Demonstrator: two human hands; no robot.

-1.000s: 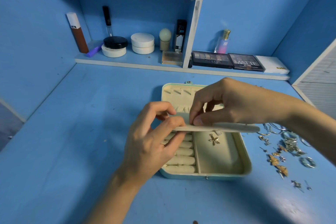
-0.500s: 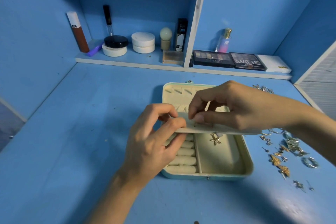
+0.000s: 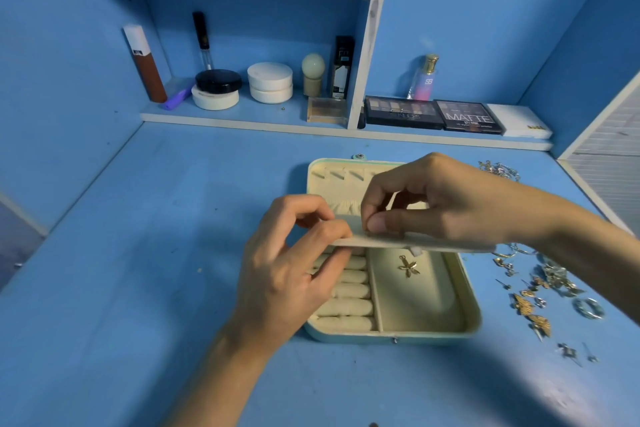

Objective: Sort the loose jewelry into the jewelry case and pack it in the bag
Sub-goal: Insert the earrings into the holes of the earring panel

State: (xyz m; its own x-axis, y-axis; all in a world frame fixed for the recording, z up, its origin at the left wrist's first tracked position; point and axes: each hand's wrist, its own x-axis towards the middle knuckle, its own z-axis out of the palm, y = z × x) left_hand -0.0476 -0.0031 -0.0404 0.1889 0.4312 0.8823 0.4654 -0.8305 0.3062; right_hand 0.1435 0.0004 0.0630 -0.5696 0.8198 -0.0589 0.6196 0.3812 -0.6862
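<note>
- Step in hand: sorting, early stage. The jewelry case (image 3: pixel 433 336) lies open on the blue desk (image 3: pixel 138 288), lid laid back toward the shelf.
- Cream divider panel (image 3: pixel 446 246): held level above the case tray, across its middle.
- Left hand (image 3: pixel 287 274): thumb and forefinger pinch the panel's left end.
- Right hand (image 3: pixel 443 201): thumb and fingertips pinch the panel's upper face. Whether a small piece sits between them cannot be told.
- Gold flower charm (image 3: pixel 408 267): in the large right compartment, just under the panel; lying or hanging, unclear.
- Ring rolls (image 3: pixel 346 307): left compartment, nothing seen in them.
- Loose jewelry (image 3: pixel 540 291): most of it unsorted, scattered on the desk right of the case; a smaller cluster (image 3: pixel 498 170) lies further back.
- Next move, as judged: seat the panel or the piece, then reach right for another item. Fine pinching is needed.
- In the way: the right forearm crosses above the scatter, and the raised panel covers part of the tray.
- Bag: not in view.
- Shelf behind: eyeshadow palettes (image 3: pixel 401 113), perfume bottle (image 3: pixel 424 80).
</note>
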